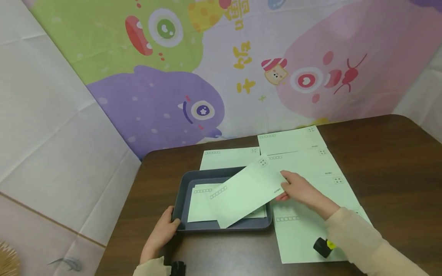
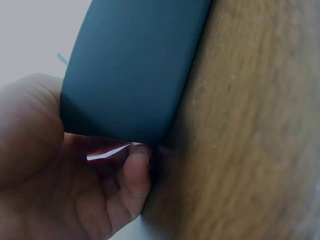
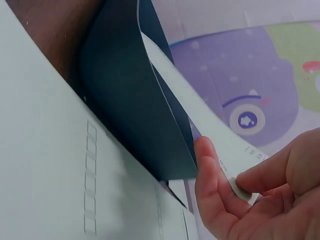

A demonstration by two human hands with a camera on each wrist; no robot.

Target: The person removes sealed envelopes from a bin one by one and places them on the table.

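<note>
My right hand (image 1: pixel 298 188) pinches a pale green envelope (image 1: pixel 246 191) by its right end, thumb on top in the right wrist view. The envelope slants over a dark blue-grey tray (image 1: pixel 181 199), its lower left corner reaching the front rim. More pale green envelopes (image 1: pixel 200 205) lie inside the tray, partly hidden under the held one. My left hand (image 1: pixel 165 228) grips the tray's front left corner, thumb at the rim. In the left wrist view the tray's dark outer wall (image 2: pixel 130 65) fills the top, with curled fingers below it.
Several envelopes (image 1: pixel 307 237) lie overlapping on the brown table (image 1: pixel 397 184) right of the tray. Another envelope (image 1: pixel 228 153) lies behind the tray. A cartoon-printed cloth (image 1: pixel 155 103) hangs along the table's back edge.
</note>
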